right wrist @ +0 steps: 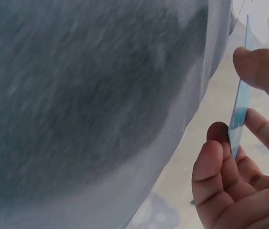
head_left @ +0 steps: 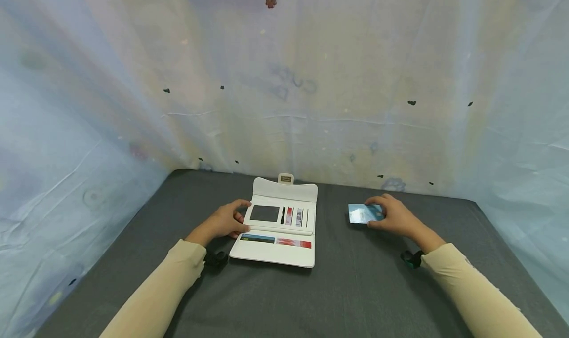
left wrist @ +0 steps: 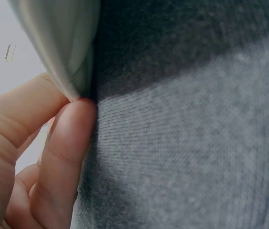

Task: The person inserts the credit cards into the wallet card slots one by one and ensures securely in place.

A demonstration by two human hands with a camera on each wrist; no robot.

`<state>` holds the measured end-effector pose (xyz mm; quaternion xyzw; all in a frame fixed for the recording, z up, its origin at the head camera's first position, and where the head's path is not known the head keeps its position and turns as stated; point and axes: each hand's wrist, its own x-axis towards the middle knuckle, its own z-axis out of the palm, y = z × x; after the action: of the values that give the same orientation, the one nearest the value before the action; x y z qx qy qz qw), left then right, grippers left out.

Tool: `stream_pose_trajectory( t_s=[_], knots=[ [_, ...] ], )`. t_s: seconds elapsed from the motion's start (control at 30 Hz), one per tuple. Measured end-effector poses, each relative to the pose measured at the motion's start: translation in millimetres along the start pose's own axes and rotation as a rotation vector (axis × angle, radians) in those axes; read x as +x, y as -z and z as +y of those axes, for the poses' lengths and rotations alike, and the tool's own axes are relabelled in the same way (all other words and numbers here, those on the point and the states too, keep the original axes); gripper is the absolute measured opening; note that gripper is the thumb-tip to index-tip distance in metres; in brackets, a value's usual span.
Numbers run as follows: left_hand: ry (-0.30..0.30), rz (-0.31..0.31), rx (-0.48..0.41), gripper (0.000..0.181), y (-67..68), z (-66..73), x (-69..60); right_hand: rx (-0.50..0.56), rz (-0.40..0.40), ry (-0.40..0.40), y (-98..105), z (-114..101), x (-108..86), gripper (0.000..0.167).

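A white wallet (head_left: 271,253) lies unfolded on the dark table, its flap and clasp tab pointing to the far side. Several cards show in its slots, among them a red-and-white card (head_left: 293,242) and a blue-and-dark card (head_left: 257,238) in the near pocket. My left hand (head_left: 224,221) pinches the wallet's left edge between thumb and fingers; in the left wrist view that edge (left wrist: 60,52) sits between the fingertips. To the right of the wallet, my right hand (head_left: 395,216) holds a light blue card (head_left: 362,213) by its right end. The right wrist view shows this card (right wrist: 242,102) edge-on between thumb and fingers.
A dark grey cloth covers the table (head_left: 355,288). Behind it and at both sides hangs a pale patterned curtain (head_left: 338,81). Black bands (head_left: 216,259) sit at both wrists, near the cream sleeves (head_left: 164,288).
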<state>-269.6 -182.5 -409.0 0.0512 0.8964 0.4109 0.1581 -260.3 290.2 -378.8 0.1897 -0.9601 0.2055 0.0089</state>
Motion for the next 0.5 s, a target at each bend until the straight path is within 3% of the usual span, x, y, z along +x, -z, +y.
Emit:
stream_pose_trajectory(
  t_s=[0.5],
  knots=[
    [0.012, 0.004, 0.004, 0.076, -0.3, -0.2, 0.5, 0.001, 0.026, -0.007, -13, -36, 10.4, 0.054]
  ],
)
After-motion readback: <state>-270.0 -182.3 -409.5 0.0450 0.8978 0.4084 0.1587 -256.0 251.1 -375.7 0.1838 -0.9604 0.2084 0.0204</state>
